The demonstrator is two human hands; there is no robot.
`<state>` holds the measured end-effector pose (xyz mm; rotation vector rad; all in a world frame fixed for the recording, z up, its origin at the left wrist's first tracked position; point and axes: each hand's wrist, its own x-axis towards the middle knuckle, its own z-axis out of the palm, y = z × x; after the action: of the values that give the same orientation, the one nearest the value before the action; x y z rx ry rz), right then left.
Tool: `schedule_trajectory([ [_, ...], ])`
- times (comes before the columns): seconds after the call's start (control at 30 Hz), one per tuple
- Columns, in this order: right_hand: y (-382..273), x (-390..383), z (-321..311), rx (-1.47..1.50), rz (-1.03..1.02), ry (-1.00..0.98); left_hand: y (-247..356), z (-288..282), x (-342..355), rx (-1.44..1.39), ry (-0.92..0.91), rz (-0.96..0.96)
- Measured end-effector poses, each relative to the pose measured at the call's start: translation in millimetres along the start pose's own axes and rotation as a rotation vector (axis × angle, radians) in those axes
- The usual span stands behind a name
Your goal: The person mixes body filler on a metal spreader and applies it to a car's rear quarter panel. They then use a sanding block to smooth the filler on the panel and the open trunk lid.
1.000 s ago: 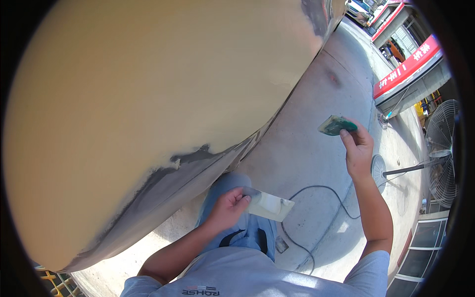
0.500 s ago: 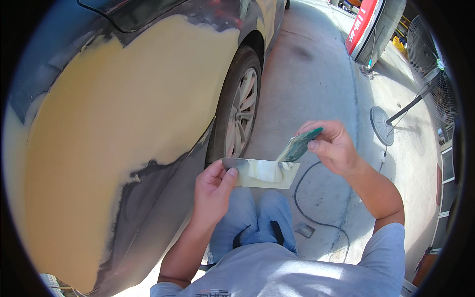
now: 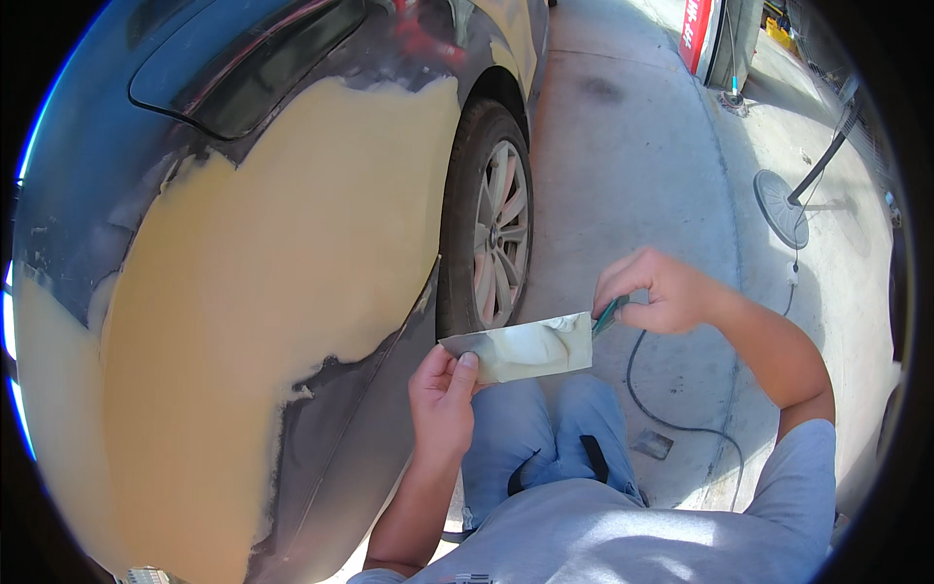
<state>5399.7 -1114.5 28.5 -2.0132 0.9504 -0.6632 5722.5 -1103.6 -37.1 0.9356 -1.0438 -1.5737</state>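
Observation:
My left hand (image 3: 446, 394) pinches the left end of a flat, pale rectangular filler board (image 3: 486, 368), thumb on top. A mound of cream-coloured body filler (image 3: 525, 346) lies smeared across the board. At the board's right end, my right hand (image 3: 650, 292) grips a green spreader (image 3: 610, 313) between thumb and fingers. Its working edge is hidden behind or against the board's end. To my left stands a dark car body panel (image 3: 336, 443), widely coated with smooth tan filler (image 3: 272, 263) that ends in ragged edges.
A car wheel (image 3: 498, 229) is just beyond the board. A black cable (image 3: 671, 443) curls over the concrete floor (image 3: 623, 156) on the right. Farther off are a fan's round base (image 3: 781, 209) and a red-and-grey post (image 3: 715, 44). A small dark plate (image 3: 653, 445) lies by my leg.
The green spreader has gone from above the board's top edge down to its right end and turned more edge-on. The board is tilted slightly more. My view has shifted left.

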Motion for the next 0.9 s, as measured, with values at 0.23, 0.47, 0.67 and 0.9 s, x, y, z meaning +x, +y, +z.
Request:
schedule_trajectory([
  [0.23,33.6,31.5,15.2,0.760,0.262,0.411,-34.7,-7.0,-11.0,0.101,-0.180,-0.186],
  [0.47,20.5,75.1,17.9,1.035,0.332,0.703,-84.5,-35.8,-25.5,0.113,-0.224,-0.388],
  [0.67,27.0,59.9,19.2,0.907,0.260,0.742,-103.3,-54.5,-42.5,-0.062,-0.139,-0.341],
  [0.9,95.5,-83.6,72.9,1.099,0.319,1.104,-86.9,-52.0,-64.7,-0.201,-0.037,-0.324],
])
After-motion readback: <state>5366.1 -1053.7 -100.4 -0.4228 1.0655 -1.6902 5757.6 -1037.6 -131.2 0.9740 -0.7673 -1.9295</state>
